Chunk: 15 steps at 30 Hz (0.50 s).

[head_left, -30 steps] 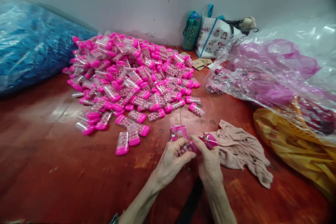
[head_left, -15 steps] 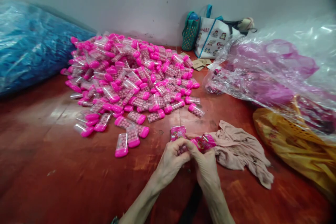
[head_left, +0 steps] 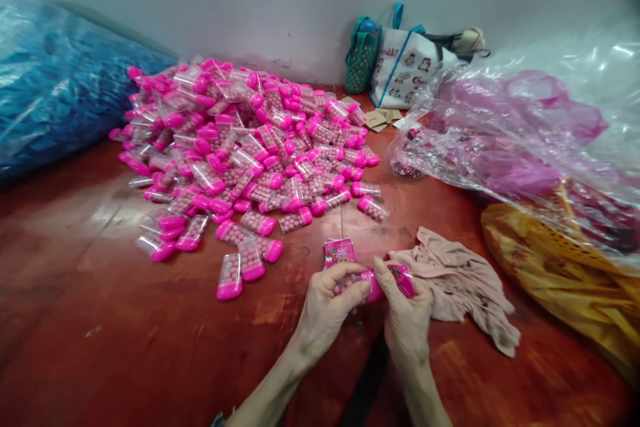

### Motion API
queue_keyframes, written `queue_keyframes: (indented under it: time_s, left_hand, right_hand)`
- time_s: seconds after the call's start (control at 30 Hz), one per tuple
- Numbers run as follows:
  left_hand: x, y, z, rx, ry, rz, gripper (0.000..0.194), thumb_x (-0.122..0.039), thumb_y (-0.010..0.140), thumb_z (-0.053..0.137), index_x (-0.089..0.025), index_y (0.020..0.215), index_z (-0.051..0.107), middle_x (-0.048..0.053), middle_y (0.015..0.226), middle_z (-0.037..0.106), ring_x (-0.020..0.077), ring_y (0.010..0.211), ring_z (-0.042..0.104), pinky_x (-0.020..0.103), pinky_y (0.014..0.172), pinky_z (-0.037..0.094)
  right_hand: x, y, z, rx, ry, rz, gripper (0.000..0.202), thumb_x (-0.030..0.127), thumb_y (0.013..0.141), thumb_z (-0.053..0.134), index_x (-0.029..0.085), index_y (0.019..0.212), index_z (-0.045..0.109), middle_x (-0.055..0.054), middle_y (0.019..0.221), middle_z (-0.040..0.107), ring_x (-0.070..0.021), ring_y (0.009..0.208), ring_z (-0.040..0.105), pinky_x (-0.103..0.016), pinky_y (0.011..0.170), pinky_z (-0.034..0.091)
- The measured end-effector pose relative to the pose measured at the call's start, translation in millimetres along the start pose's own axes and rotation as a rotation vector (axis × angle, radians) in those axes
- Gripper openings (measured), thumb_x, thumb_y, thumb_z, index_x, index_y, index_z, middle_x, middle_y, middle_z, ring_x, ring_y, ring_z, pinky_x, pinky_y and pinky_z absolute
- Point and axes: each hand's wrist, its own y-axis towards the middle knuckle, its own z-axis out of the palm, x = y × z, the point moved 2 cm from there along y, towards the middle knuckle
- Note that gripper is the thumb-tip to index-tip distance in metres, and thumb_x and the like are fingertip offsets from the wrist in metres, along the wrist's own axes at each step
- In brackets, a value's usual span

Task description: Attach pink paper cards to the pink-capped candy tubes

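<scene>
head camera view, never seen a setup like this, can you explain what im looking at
There is no robot here: one camera, worn on a person's head, looks forward and down at their bare hands. The left hand holds a small clear container with a pink cap; the right hand holds a printed pink piece. On the red surface lie a large pile of similar containers, a crumpled beige cloth and more printed pink pieces.

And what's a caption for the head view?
Left hand grips a pink-capped container; right hand, a printed wrapper.
</scene>
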Motion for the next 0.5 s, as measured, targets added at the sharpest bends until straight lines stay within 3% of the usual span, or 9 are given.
queue_keyframes:
  time_s: [0.1, 0.27, 0.37, 0.43, 0.5]
  left_hand:
    - [-1, -1, -1.5, -0.009, -0.009, -0.025, 0.022, -0.033, 0.074, 0.061, -0.015, 0.086, 0.064, -0.003, 0.054, 0.055, 0.0057, 0.045, 0.045, 0.016, 0.042, 0.033]
    - [-3, -3, -1.5, -0.002, -0.028, -0.035, 0.02, -0.033, 0.075, 0.061, -0.015, 0.085, 0.064, -0.003, 0.054, 0.056, 0.0057, 0.047, 0.047, 0.016, 0.044, 0.035]
    - [-4, -3, -3.0, -0.005, -0.053, -0.067, 0.02, -0.032, 0.074, 0.061, -0.016, 0.084, 0.063, -0.003, 0.054, 0.056, 0.0054, 0.047, 0.048, 0.014, 0.042, 0.034]
    - [-5, -2, -6.0, -0.022, -0.096, -0.093, 0.019, -0.032, 0.075, 0.061, -0.015, 0.082, 0.061, -0.003, 0.054, 0.056, 0.0052, 0.046, 0.048, 0.013, 0.04, 0.032]
    - [-7, 0, -10.2, -0.069, -0.155, -0.101, 0.017, -0.032, 0.076, 0.06, -0.016, 0.079, 0.058, -0.004, 0.054, 0.055, 0.0048, 0.045, 0.046, 0.013, 0.038, 0.031]
  right_hand:
    - [-2, 3, -6, -0.06, 0.025, 0.03, 0.015, 0.023, 0.061, 0.075, 0.014, 0.063, 0.063, 0.005, 0.051, 0.055, -0.0071, 0.045, 0.045, -0.02, 0.047, 0.04]
    - [-2, 7, -8, -0.013, 0.106, 0.108, 0.013, 0.021, 0.061, 0.074, 0.015, 0.06, 0.063, 0.007, 0.049, 0.054, -0.0056, 0.044, 0.044, -0.017, 0.045, 0.038]
    - [0, 14, -12, -0.069, 0.173, 0.135, 0.012, 0.022, 0.062, 0.074, 0.017, 0.062, 0.063, 0.006, 0.055, 0.059, -0.0063, 0.046, 0.048, -0.017, 0.046, 0.04]
    - [2, 20, -17, -0.12, 0.224, 0.122, 0.012, 0.027, 0.065, 0.071, 0.018, 0.065, 0.064, 0.004, 0.063, 0.063, -0.0079, 0.051, 0.053, -0.019, 0.05, 0.043]
    - [3, 22, -19, -0.087, 0.287, 0.103, 0.021, 0.039, 0.072, 0.064, 0.018, 0.07, 0.065, 0.001, 0.069, 0.064, -0.01, 0.058, 0.056, -0.021, 0.055, 0.045]
